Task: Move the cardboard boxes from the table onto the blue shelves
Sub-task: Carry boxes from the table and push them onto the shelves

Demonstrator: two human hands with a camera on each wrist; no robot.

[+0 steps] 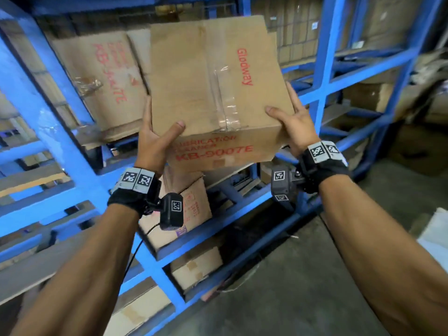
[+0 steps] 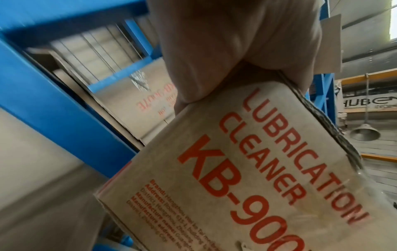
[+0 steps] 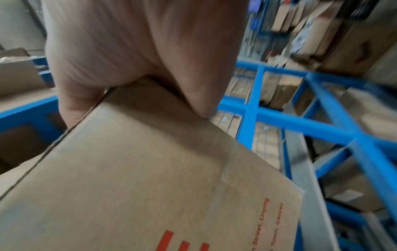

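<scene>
Both forearms outstretched, left hand (image 1: 155,139) and right hand (image 1: 294,124) grip clamping cardboard box (image 1: 218,93) before blue shelves (image 1: 324,69).

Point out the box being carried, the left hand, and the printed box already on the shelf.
carried box (image 1: 213,76), head view, taped top face.
left hand (image 1: 155,139), head view, back of hand.
shelved box (image 1: 101,76), head view, red-printed face.

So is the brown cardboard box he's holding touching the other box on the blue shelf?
Cannot tell. In the head view the held brown cardboard box overlaps the shelved cardboard box on the blue shelf, hiding any gap or contact.
</scene>
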